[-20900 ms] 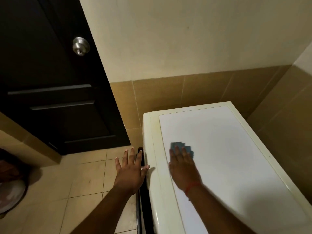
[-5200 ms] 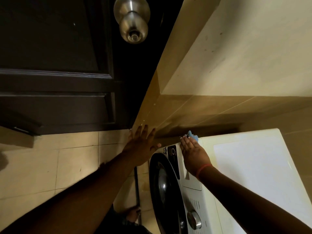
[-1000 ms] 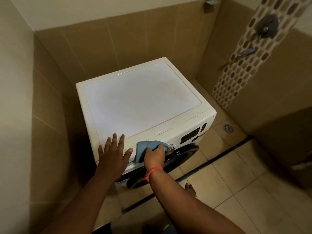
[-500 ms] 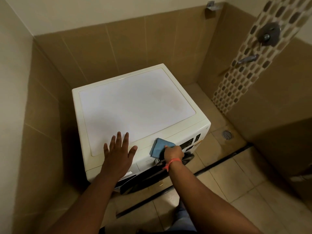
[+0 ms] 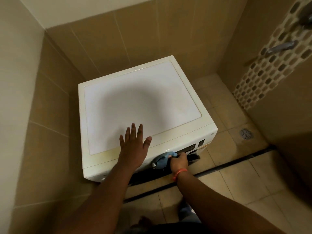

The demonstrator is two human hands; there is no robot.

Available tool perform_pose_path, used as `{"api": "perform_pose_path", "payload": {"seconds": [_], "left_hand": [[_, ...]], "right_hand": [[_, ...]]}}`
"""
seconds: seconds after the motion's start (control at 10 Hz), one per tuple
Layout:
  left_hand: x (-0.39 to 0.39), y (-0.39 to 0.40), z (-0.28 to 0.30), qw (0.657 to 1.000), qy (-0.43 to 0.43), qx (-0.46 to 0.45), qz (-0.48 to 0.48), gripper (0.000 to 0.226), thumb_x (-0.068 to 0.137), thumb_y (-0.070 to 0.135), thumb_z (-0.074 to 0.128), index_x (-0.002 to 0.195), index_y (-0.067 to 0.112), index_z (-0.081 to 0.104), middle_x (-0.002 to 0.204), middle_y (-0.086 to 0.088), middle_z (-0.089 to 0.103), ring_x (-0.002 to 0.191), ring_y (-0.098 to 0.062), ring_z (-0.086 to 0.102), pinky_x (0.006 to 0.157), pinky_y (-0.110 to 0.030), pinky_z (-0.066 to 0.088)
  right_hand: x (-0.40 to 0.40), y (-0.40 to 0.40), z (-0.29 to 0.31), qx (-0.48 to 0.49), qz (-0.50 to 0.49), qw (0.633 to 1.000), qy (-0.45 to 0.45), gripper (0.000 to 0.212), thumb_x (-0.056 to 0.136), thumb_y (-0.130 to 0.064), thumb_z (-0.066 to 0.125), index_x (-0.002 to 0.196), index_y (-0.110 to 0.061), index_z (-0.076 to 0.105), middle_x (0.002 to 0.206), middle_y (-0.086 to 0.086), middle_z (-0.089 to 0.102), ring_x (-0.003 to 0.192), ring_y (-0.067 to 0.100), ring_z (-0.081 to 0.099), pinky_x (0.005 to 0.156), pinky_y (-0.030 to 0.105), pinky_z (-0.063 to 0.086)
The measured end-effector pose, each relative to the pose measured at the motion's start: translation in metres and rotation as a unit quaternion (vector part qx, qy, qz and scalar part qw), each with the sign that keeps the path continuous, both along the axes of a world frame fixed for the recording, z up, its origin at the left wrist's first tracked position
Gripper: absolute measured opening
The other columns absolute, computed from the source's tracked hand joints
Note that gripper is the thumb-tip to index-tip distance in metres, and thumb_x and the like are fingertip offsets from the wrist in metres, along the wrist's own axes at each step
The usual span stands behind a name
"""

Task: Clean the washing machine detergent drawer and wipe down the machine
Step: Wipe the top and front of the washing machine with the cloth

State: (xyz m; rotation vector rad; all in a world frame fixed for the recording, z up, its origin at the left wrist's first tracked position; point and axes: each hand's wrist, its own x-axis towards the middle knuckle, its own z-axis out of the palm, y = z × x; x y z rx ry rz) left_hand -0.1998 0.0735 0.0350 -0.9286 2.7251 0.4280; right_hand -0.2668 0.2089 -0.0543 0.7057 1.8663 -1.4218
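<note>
A white front-loading washing machine (image 5: 141, 102) stands in a tiled corner, seen from above. My left hand (image 5: 134, 146) rests flat with spread fingers on the front edge of its top. My right hand (image 5: 179, 162), with an orange band on the wrist, grips a blue cloth (image 5: 163, 159) and holds it against the front panel, over the round dial next to the dark display (image 5: 189, 148). The detergent drawer front at the panel's left is mostly hidden by my left arm. The dark door below the panel is only partly visible.
Tan tiled walls close in on the machine's left and back. Beige floor tiles lie to the right, with a round drain (image 5: 246, 133) and a dark floor channel (image 5: 236, 162). A mosaic strip with shower fittings (image 5: 282, 46) runs up the right wall.
My right hand with the cloth has slid lower on the front panel, onto the dial area. My left hand stays on the top's front edge. The view has shifted slightly.
</note>
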Motion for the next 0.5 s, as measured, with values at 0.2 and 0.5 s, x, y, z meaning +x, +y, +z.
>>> {"api": "perform_pose_path", "payload": {"seconds": [0.2,0.5], "left_hand": [[0.004,0.002,-0.004,1.0,-0.021,-0.008,-0.009,0.077,0.088,0.063,0.002,0.155,0.026,-0.005,0.163,-0.004,-0.011,0.15,-0.024,-0.009,0.121,-0.051,-0.001],[0.02,-0.026,-0.003,0.997,-0.009,-0.008,-0.071,0.082,0.083,0.065,-0.001,0.155,0.025,-0.006,0.163,-0.006,-0.011,0.15,-0.025,-0.009,0.12,-0.051,-0.002]], "right_hand": [[0.005,0.001,0.006,0.072,0.093,0.991,0.07,0.017,0.089,0.006,0.05,0.102,-0.005,0.051,0.1,0.004,0.047,0.091,0.018,0.054,0.087,0.021,0.045],[0.093,-0.051,0.039,0.059,0.191,0.964,0.176,0.029,0.089,-0.012,0.058,0.114,0.0,0.05,0.117,0.015,0.05,0.108,0.03,0.051,0.09,0.035,0.044]]}}
